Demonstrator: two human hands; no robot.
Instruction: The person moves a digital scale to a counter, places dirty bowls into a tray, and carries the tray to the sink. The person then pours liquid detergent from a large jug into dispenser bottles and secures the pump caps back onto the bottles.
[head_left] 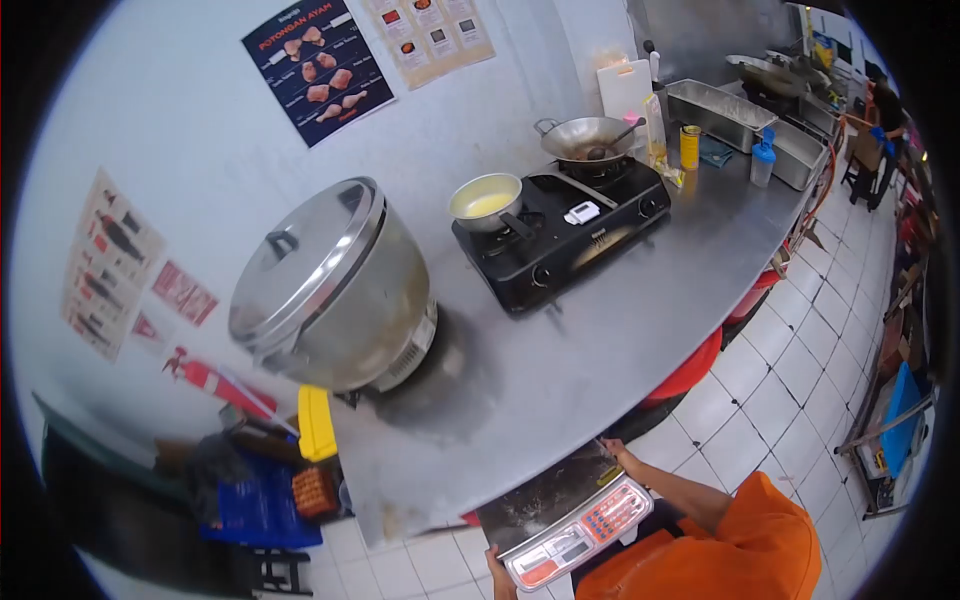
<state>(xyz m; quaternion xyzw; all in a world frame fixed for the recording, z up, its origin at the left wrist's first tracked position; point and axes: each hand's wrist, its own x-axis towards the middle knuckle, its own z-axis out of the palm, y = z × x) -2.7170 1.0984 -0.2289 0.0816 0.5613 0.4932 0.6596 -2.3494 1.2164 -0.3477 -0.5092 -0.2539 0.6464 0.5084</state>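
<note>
A digital scale (pixel 572 541) with a pale front panel, orange keys and a dark top plate is at the bottom, beside the steel table's (pixel 560 370) near edge. My right hand (pixel 617 455) holds the dark plate's far right corner, fingers partly hidden. My left hand (pixel 499 573) is closed on the scale's left end, partly cut off by the frame. The orange sleeve (pixel 760 540) of my right arm shows at lower right. A small green object (pixel 608 477) lies on the plate.
On the table stand a large rice cooker (pixel 340 290), a black two-burner stove (pixel 560 240) with a small pot (pixel 487 205) and a wok (pixel 585 138), a yellow can (pixel 689 147) and a blue-lidded bottle (pixel 763 160). Red tubs sit underneath. Another person (pixel 885 115) stands far right.
</note>
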